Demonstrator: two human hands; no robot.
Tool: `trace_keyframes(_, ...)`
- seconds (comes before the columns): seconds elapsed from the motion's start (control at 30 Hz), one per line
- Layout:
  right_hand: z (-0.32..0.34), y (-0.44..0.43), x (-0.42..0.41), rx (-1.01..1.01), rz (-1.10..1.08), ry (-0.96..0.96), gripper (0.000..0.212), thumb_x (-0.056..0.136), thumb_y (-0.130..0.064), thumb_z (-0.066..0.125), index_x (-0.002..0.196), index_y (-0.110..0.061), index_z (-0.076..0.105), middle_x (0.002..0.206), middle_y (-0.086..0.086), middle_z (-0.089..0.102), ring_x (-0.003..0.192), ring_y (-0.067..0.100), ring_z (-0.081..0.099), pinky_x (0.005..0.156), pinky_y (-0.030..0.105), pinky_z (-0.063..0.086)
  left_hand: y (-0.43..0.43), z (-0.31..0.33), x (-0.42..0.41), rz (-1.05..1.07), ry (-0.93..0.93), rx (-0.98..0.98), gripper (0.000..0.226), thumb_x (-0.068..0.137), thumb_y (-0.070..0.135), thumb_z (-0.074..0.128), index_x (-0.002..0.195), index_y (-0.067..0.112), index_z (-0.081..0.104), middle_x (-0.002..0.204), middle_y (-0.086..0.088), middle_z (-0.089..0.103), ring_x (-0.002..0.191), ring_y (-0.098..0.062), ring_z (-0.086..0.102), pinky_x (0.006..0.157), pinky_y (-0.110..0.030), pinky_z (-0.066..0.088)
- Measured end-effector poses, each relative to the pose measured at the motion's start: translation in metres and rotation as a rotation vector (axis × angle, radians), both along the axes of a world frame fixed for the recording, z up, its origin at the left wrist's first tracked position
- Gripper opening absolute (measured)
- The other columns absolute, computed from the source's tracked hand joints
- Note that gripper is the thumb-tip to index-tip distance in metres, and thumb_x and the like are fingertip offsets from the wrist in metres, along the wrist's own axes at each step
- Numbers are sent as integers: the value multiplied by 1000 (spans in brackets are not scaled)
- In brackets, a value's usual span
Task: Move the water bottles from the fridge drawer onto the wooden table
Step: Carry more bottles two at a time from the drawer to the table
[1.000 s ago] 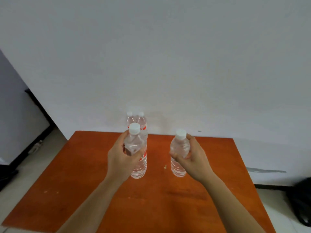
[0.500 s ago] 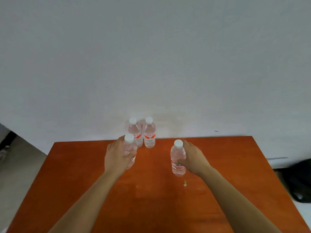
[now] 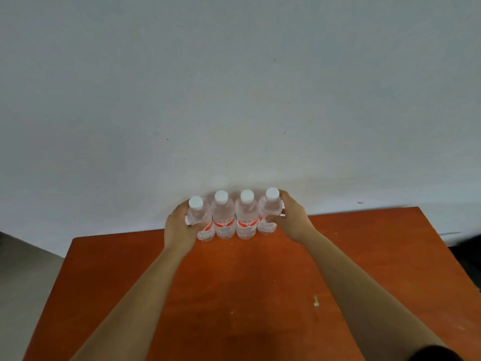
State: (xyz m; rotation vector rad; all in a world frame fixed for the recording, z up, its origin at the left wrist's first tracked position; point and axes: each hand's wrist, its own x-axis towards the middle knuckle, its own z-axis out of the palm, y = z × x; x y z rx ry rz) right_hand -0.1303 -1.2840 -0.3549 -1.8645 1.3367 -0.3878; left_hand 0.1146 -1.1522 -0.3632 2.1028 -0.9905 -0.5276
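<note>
Four bottles now line the wall [image 3: 234, 100] on the desk [image 3: 234, 282]; a second ago two stood mid-desk. Left hand [image 3: 182, 227] fingers wrap the left end bottle [image 3: 199, 217], right hand [image 3: 291, 217] fingers the right end bottle [image 3: 269, 212], so release seems next

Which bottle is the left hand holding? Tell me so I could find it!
Look at the far edge of the orange table, by the wall, where four bottles stand in a row. The left hand grips the leftmost bottle. Its cap sits lowest, and only it has fingers around its left side.
</note>
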Motion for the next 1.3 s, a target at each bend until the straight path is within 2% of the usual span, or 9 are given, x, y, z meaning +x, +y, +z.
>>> trace_keyframes(0.13, -9, 0, 4, -49, 29, -5, 74, 91, -5, 66, 153, -24, 31, 149, 9, 45, 134, 29, 47, 108, 45, 43, -1, -8, 8, -13, 45, 1, 65, 84, 20, 77, 142, 26, 48, 145, -1, 52, 130, -26, 50, 103, -43, 43)
trace_keyframes(0.27, -9, 8, 1, -61, 35, 12, 79, 92, 7, 51, 156, -26, 20, 153, 11, 39, 139, 29, 39, 105, 37, 41, 4, -11, 12, -55, 75, 15, 73, 88, 20, 72, 149, 33, 34, 155, -2, 36, 135, -26, 46, 105, -50, 45)
trace_keyframes(0.4, 14, 18, -4, -140, 1, 38, 74, 100, -6, 48, 160, -22, 7, 160, 12, 27, 140, 30, 41, 108, 40, 39, 7, 11, -1, -46, 54, -32, 73, 93, 26, 65, 153, 29, 24, 159, -2, 30, 142, -26, 37, 109, -55, 40)
trace_keyframes(0.47, 39, 24, -8, -279, -13, -1, 64, 104, -17, 45, 159, -28, 14, 159, 10, 29, 135, 29, 47, 102, 42, 45, 4, 36, -13, -83, -27, -97, 67, 96, 30, 60, 153, 26, 25, 159, -2, 31, 142, -23, 35, 111, -51, 38)
trace_keyframes(0.57, 79, 37, -25, -553, -71, 21, 55, 106, -35, 40, 157, -27, 21, 160, 10, 28, 139, 30, 42, 104, 47, 45, 3, 83, -38, -168, -287, -163, 59, 100, 34, 50, 153, 20, 28, 159, -5, 30, 146, -24, 28, 117, -45, 30)
trace_keyframes(0.73, 124, 58, -80, -799, -202, 193, 58, 105, -51, 30, 157, -28, 19, 166, 9, 16, 152, 27, 19, 120, 46, 21, -1, 137, -91, -286, -617, -285, 59, 101, 50, 29, 152, 21, 31, 161, -8, 25, 149, -28, 21, 118, -45, 18)
trace_keyframes(0.9, 146, 90, -172, -864, -370, 366, 64, 102, -60, 22, 159, -30, 14, 167, 10, 8, 155, 27, 5, 125, 49, 10, -18, 165, -179, -447, -619, -287, 67, 99, 60, 18, 156, 25, 18, 165, -8, 9, 152, -27, 7, 122, -49, 12)
trace_keyframes(1.1, 182, 157, -317, -878, -627, 444, 72, 100, -62, 30, 160, -29, 9, 167, 13, 6, 155, 27, 4, 125, 49, 8, -7, 208, -332, -653, -658, -347, 72, 97, 67, 12, 157, 31, -1, 165, -4, -13, 151, -23, -14, 122, -50, -2)
trace_keyframes(1.3, 214, 264, -475, -911, -908, 471, 76, 97, -60, 37, 159, -29, 5, 167, 11, 7, 154, 28, 8, 124, 48, 9, 47, 250, -514, -907, -656, -538, 71, 98, 65, 18, 157, 31, -4, 165, -3, -16, 150, -21, -19, 122, -49, -6)
